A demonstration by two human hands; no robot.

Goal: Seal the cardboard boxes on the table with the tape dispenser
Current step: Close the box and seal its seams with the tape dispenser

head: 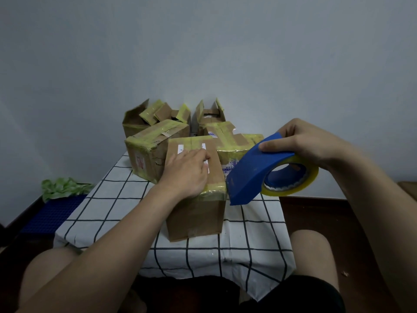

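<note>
Forearms reached up from the frame's bottom. At centre, the left hand (187, 172) pressed flat on the front cardboard box (196, 218). The right hand (309, 143) gripped the tape dispenser (255, 172) at the box's right corner. Taping seemed about to begin; next, the tape end needed to meet the cardboard.

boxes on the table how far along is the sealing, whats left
Done: the left taped box and the right taped box behind look closed and wrapped in tape. In hand: the left hand presses on the front box, taped across its near top edge, while the right hand holds the tape dispenser by its right corner. Left: the back-left box and back-right box have flaps open.
</note>
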